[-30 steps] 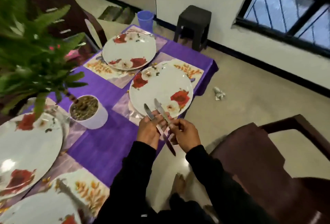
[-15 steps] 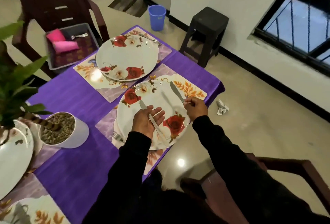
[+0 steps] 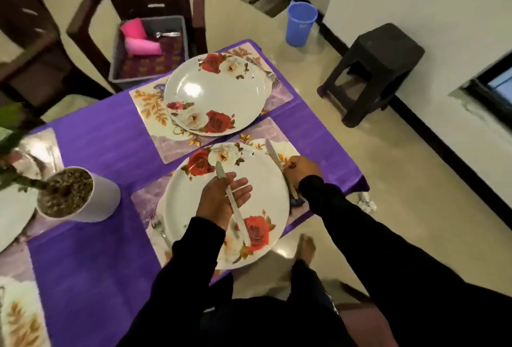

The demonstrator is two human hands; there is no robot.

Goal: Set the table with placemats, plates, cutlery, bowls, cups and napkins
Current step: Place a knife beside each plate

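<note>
Purple tablecloth [image 3: 110, 147] edge — right hand [image 3: 300, 169] lowers knife [image 3: 273, 154] beside plate [image 3: 194, 194].

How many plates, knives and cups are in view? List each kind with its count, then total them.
Plates: 3
Knives: 2
Cups: 3
Total: 8
</note>
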